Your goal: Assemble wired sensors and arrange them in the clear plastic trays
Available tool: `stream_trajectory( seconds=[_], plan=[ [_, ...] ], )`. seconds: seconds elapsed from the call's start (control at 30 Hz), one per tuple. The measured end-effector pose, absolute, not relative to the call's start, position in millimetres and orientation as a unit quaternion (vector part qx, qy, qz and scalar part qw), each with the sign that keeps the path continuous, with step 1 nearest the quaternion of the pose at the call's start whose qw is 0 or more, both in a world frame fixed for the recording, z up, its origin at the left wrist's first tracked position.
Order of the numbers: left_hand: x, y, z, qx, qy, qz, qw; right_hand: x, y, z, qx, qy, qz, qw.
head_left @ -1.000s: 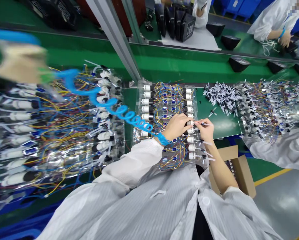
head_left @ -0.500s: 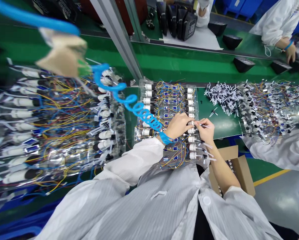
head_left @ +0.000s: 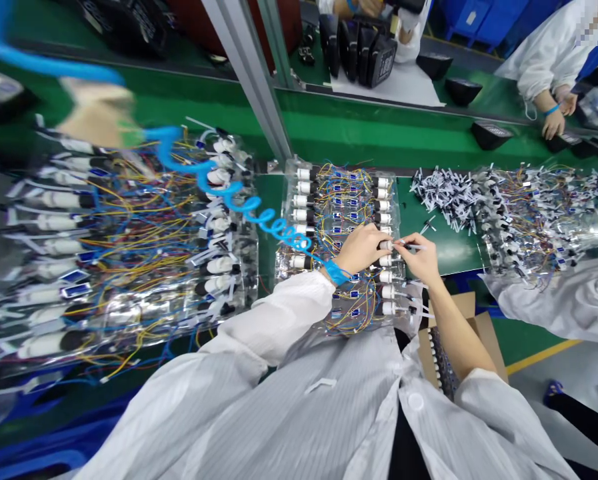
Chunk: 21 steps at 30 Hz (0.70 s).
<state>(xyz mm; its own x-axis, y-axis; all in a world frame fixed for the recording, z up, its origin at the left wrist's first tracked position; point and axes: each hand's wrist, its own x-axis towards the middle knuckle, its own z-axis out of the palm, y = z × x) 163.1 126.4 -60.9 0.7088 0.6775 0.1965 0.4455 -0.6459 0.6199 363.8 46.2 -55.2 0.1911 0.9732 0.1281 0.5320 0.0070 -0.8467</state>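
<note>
My left hand [head_left: 359, 249], with a blue wrist strap, has its fingers closed on a small white cylinder [head_left: 387, 245] in the right row of a wired tray. My right hand [head_left: 421, 257] is beside that cylinder's end, thumb and finger pinching a small black part with white strips [head_left: 413, 247]. The two hands nearly meet there. Beneath them lies the clear plastic tray [head_left: 323, 283] holding rows of white cylinders, small blue boards [head_left: 353, 294] and yellow, blue and red wires. Strips stick out from the cylinders nearest me.
Left lies a larger wired tray [head_left: 143, 310]; a blue coiled cord [head_left: 259, 217] hangs across it, over my left arm. A pile of black parts with white strips [head_left: 443, 197] lies right. An open cardboard box [head_left: 486, 333] stands below. Co-workers' hands [head_left: 553, 124] handle black housings [head_left: 491, 133] behind.
My right hand has drawn slightly right, away from the cylinder, still pinching the strip part. My left hand keeps its hold. The view has shifted a little, and the coiled cord has swung left.
</note>
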Motion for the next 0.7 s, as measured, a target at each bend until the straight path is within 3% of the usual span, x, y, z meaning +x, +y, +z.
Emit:
stream_trajectory(
  seconds=[0.37,0.7],
  plan=[
    [162.2,131.1,-61.9,0.876,0.324,0.198,0.297,361.6,53.8,-71.0,-0.667,-0.53,0.322,0.413],
    [170.7,111.7,-50.5,0.882,0.364,0.169,0.249,379.7,60.4,-67.8,-0.609,-0.587,0.348,0.404]
  ],
)
